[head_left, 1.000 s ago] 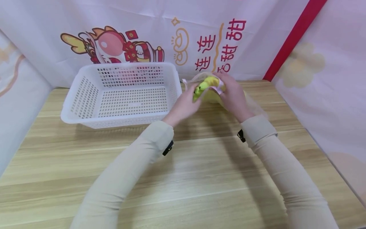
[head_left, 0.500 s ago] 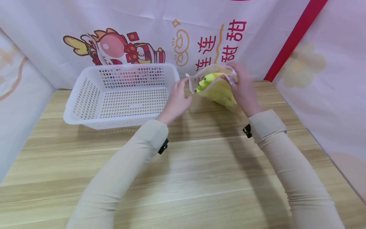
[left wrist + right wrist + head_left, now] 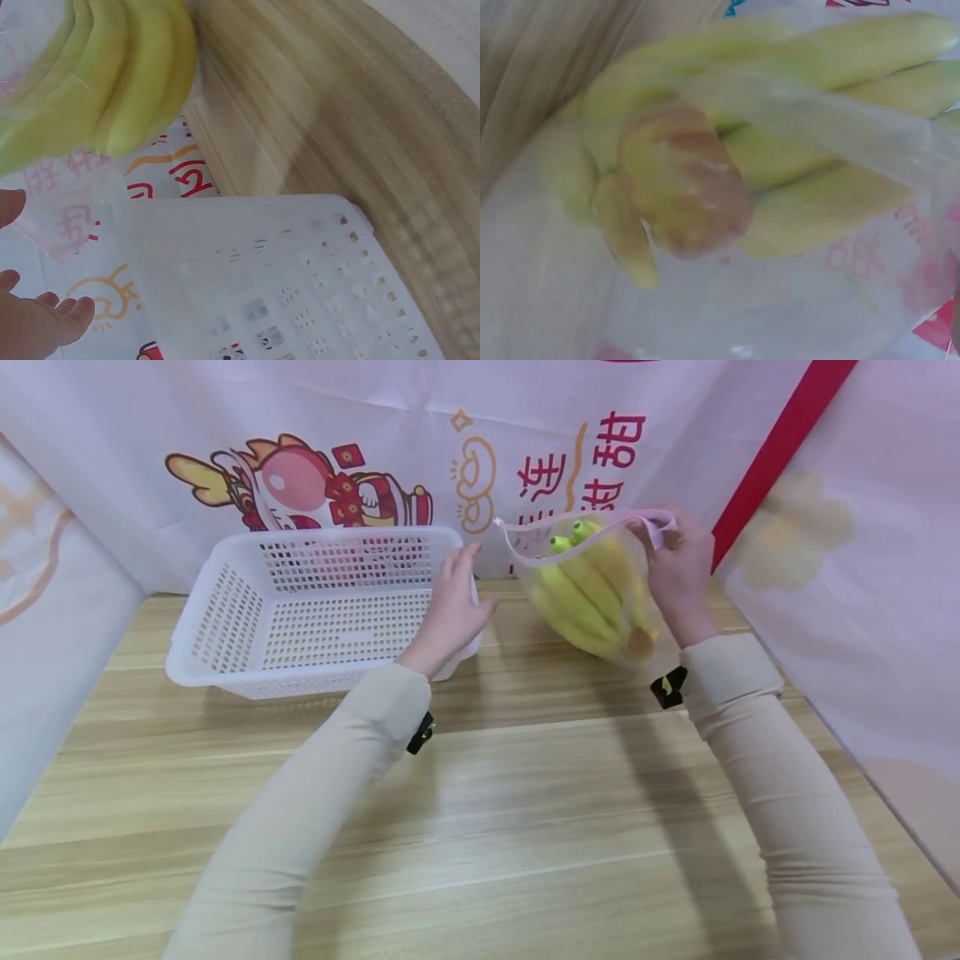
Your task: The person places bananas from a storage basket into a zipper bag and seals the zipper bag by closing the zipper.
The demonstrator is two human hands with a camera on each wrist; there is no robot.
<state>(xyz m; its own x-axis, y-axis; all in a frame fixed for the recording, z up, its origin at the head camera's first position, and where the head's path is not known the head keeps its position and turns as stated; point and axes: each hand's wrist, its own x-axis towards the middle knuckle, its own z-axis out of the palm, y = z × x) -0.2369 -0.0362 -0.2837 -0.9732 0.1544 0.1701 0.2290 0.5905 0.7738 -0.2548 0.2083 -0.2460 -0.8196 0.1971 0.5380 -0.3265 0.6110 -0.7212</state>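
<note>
A bunch of yellow bananas (image 3: 581, 589) with green tips lies inside a translucent mesh bag (image 3: 528, 556) with a pink-white rim. My right hand (image 3: 681, 572) grips the bag's rim at its right end, and the bag hangs tilted above the table. In the right wrist view the brownish stem end (image 3: 686, 184) shows through the mesh. My left hand (image 3: 450, 610) is apart from the bag, by the right end of the white basket (image 3: 318, 672), fingers extended. The left wrist view shows the left fingers (image 3: 60, 319) with nothing between them; whether they touch the basket I cannot tell.
The white perforated basket stands at the back left of the wooden table (image 3: 510, 827). A printed cloth backdrop (image 3: 480, 435) rises just behind it. Cloth side walls (image 3: 877, 585) bound the table on both sides.
My left hand has let go of the bananas and moved left to the basket's end. The right hand has moved right and lifted the bag, and the bananas have slid deeper into it.
</note>
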